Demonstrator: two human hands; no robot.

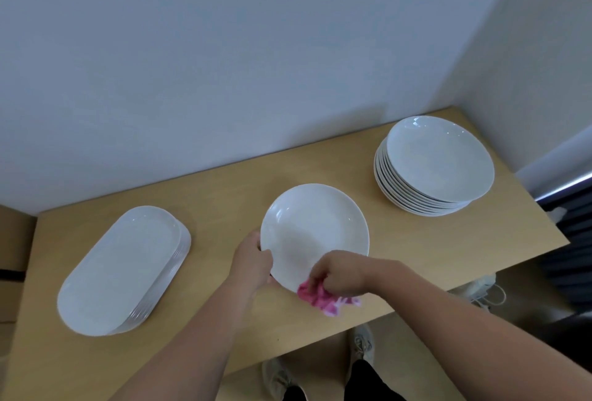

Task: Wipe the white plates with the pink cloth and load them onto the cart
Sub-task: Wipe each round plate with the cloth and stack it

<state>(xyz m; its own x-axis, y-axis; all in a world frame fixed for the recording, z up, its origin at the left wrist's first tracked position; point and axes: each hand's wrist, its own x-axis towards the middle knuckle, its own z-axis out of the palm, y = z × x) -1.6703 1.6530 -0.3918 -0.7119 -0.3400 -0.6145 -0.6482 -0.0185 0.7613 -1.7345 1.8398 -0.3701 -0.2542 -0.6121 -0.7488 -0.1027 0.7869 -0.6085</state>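
The plate [315,231] is tilted above the tabletop [416,247] centre, its left rim pinched by the left hand [253,261]. The right hand [336,275] clutches the cloth [317,298] against its near edge. Hard rubbing could slip it from that thin grip.

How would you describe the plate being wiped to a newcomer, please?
Find the light wooden table, then look between its stacks of oval white platters and round white plates. The lone round white plate is gripped by the left hand, pink cloth at its rim.
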